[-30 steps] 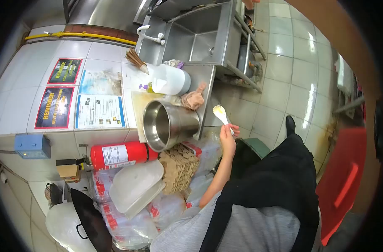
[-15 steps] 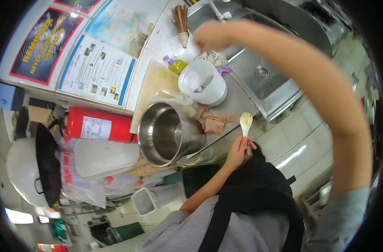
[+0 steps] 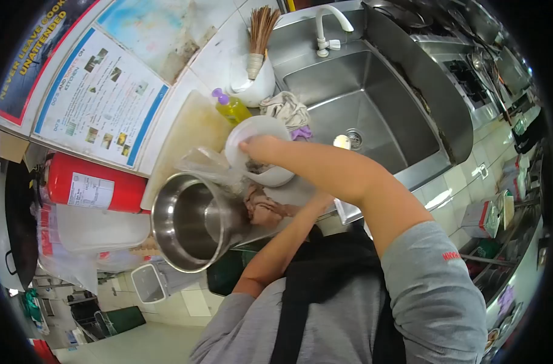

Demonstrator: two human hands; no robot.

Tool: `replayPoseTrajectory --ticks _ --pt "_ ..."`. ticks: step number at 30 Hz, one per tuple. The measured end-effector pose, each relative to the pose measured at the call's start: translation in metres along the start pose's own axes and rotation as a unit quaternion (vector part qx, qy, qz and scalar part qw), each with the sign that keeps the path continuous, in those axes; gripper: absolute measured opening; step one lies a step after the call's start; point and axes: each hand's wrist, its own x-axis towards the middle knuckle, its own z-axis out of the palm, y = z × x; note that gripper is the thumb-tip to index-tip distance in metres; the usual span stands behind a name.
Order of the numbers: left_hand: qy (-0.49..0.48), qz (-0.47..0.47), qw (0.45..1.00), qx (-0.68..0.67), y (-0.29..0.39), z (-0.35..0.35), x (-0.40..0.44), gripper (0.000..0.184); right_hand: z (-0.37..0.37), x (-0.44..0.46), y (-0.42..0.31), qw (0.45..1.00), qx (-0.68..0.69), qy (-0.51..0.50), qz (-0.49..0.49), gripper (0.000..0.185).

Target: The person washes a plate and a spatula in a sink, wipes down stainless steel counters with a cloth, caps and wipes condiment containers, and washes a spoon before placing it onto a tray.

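Note:
My right hand (image 3: 261,150) reaches into the white bucket (image 3: 252,125), its fingertips hidden inside near some greyish item. My left hand (image 3: 321,201) is mostly covered by my right forearm. Beyond that forearm shows the bowl of a white soup spoon (image 3: 342,142) with something yellowish in it; its handle is hidden, and my left hand holds it. Close to the bucket lie a brown cloth (image 3: 264,207) and a clear plastic bag (image 3: 206,167). A large steel pot (image 3: 188,221) stands beside them.
A steel sink (image 3: 337,91) with a white faucet (image 3: 331,24) lies beyond my arms. Near it are a rag (image 3: 285,109), a yellow-green soap bottle (image 3: 232,109) and a stick brush (image 3: 261,39). At left are a red fire extinguisher (image 3: 94,185) and a white tub (image 3: 100,227).
My right hand has come down from above the sink edge into the white bucket. My left hand with the spoon is now largely behind my right forearm. The view has shifted right.

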Motion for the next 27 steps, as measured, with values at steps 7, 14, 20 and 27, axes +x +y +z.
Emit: replayPoseTrajectory --ticks 7,14,20,27 --pt "0.111 -0.044 0.991 0.068 0.057 0.041 0.037 0.052 -0.040 -0.022 0.008 0.964 -0.159 -0.069 -0.203 0.029" --pt "0.170 0.023 0.977 -0.124 0.001 0.041 0.073 0.051 -0.039 -0.036 0.011 0.937 -0.181 -0.045 -0.296 0.029" --pt "0.304 -0.011 0.950 -0.064 0.036 0.050 0.064 0.035 -0.130 -0.075 0.021 0.935 0.105 -0.001 -0.338 0.038" --pt "0.245 0.016 0.967 -0.076 0.045 0.035 0.073 0.029 -0.177 -0.124 0.171 0.919 0.278 0.118 -0.254 0.051"
